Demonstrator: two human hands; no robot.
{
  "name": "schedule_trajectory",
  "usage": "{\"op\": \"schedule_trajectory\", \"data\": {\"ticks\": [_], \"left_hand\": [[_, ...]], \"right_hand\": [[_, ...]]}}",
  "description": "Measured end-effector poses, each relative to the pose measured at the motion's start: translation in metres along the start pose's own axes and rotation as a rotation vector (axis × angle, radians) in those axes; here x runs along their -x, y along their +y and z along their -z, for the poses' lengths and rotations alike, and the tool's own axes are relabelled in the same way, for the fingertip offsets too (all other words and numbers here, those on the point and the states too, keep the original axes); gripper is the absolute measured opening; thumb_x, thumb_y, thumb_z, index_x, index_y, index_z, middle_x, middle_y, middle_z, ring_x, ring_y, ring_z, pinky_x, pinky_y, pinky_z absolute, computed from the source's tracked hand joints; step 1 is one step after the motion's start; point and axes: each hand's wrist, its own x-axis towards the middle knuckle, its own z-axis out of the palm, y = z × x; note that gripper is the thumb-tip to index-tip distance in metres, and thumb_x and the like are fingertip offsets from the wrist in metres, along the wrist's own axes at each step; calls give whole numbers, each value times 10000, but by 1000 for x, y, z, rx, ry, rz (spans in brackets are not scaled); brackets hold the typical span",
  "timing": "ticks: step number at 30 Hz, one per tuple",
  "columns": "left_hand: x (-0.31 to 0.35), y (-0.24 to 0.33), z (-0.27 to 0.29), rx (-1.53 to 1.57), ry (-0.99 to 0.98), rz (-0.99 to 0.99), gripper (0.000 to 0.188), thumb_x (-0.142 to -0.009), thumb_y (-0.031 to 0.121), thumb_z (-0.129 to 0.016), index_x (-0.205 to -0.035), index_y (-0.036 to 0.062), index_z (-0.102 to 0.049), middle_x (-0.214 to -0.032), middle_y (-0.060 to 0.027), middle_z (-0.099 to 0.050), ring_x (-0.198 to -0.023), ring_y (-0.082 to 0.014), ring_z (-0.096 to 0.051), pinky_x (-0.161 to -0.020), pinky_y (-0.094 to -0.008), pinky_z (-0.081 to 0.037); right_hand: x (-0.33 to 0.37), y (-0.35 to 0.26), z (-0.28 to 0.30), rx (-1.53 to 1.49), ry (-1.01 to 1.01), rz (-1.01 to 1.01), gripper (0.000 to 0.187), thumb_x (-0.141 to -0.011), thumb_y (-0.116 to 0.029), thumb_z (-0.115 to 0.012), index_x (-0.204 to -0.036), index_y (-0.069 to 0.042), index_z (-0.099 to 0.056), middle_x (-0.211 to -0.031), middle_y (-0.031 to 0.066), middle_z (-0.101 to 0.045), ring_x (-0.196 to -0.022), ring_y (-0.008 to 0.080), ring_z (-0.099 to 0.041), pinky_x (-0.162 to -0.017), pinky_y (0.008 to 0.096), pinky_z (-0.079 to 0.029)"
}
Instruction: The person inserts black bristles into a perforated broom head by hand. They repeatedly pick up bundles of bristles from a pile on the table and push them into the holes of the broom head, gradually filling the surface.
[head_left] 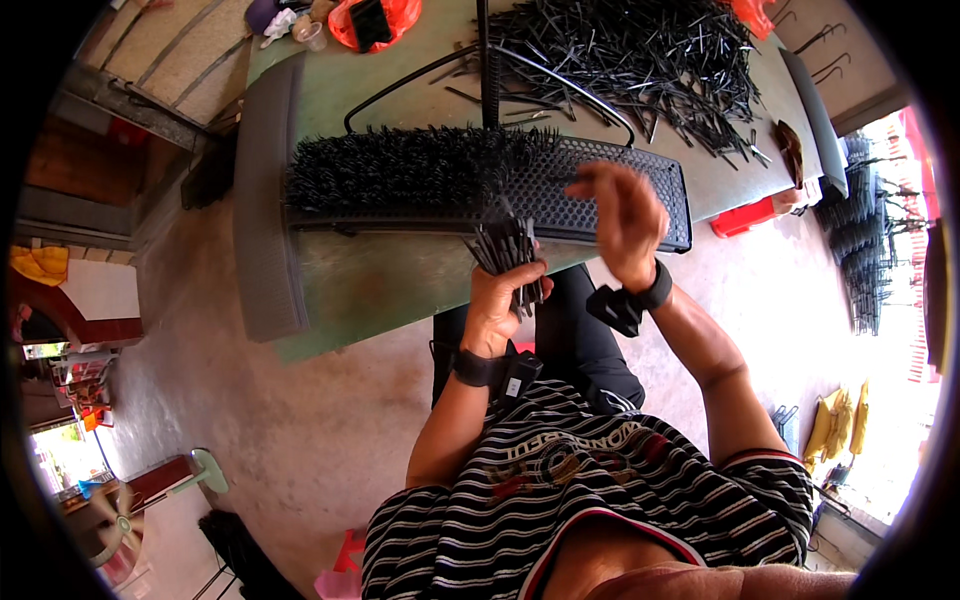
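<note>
A long black perforated panel (625, 190) lies on the green tabletop in front of me. Dense black tufts (390, 170) stand in its left and middle holes, while bare holes show at its right end. My left hand (507, 290) is closed round a bundle of thin black strips (508, 245), upright just off the panel's near edge. Over the panel's right part hangs my right hand (625, 220), bent at the fingers and blurred by motion. Whether anything is between those fingers does not show. Both wrists wear black straps with small boxes.
A big heap of loose black strips (640, 60) covers the table's far right. A black wire frame (420, 88) rises behind the panel. At the far left lies a phone (371, 22) on an orange bag. Stacked dark racks (865, 240) stand on the floor at right.
</note>
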Motion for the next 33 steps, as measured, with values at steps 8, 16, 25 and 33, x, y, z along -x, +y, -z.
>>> {"op": "schedule_trajectory", "data": {"ticks": [8, 16, 25, 33], "left_hand": [[-8, -7, -3, 40, 147, -105, 189, -767, -26, -656, -946, 23, -624, -822, -64, -652, -668, -172, -635, -610, -293, -545], [-3, 8, -11, -95, 124, -144, 190, -689, -78, -676, -850, 1, -613, -755, -66, -629, -598, -157, -607, -517, -272, -524], [-8, 7, -26, -168, 79, -74, 197, -699, -40, -711, -874, -21, -623, -749, -85, -647, -537, -171, -613, -491, -269, -512], [-24, -3, -31, -201, 109, -96, 242, -710, -43, -691, -935, -38, -601, -761, -100, -633, -563, -207, -624, -492, -302, -506]], "right_hand": [[56, 17, 26, 187, -681, 454, 393, -683, -96, -673, -1041, 42, -589, -1068, 155, -569, -934, 297, -611, -718, 356, -542], [40, 23, 23, -321, -740, -567, 519, -791, -300, -720, -1099, 88, -567, -831, 112, -656, -736, 159, -650, -614, 274, -531], [12, 34, 21, -399, -486, -971, 200, -884, -158, -604, -850, 34, -653, -696, 60, -635, -565, 97, -594, -510, 217, -509], [-43, 38, 24, 98, -155, -282, 190, -868, -28, -558, -1046, 18, -510, -767, 129, -656, -659, 178, -668, -565, 259, -516]]}}
